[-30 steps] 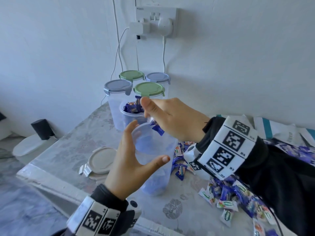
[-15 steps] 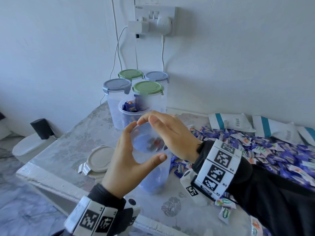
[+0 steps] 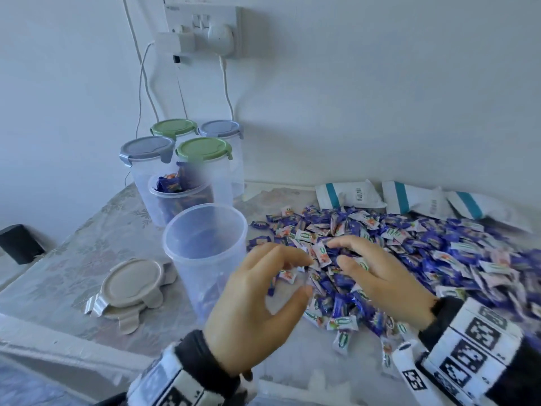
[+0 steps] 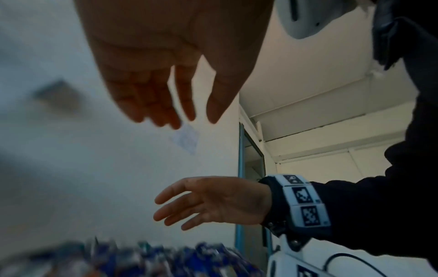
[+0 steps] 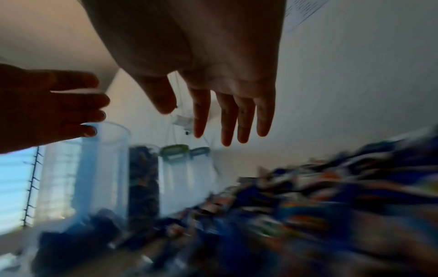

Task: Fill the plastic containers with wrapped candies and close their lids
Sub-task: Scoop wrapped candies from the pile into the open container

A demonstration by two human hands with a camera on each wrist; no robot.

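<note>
A pale wall with a socket plate [image 3: 202,30] at the upper left of the head view backs a counter [image 3: 96,253] covered in a faded floral pattern. At centre left stands the open container [image 3: 205,259], clear plastic, upright, with a few blue candies visible through its lower wall. To its right, filling the middle and right of the frame, lies the heap of wrapped candies [image 3: 439,253], blue and white.

The left hand [image 3: 257,306] hangs above the near edge of the heap, just right of the container, back of the hand to the camera, fingers loosely bent, thumb apart; it holds nothing. The right hand [image 3: 377,276] lies palm down over the heap, fingers spread and slightly curved, tips among the wrappers; whether any candy is pinched cannot be told. Both wrist views show straight, relaxed fingers.

Behind the open container stands a second unlidded container [image 3: 181,197] full of candies, partly hidden, then four lidded containers [image 3: 202,150]. Beige lids [image 3: 131,285] lie stacked at lower left. White packets [image 3: 348,194] line the wall. The wrist views are motion-blurred low down.
</note>
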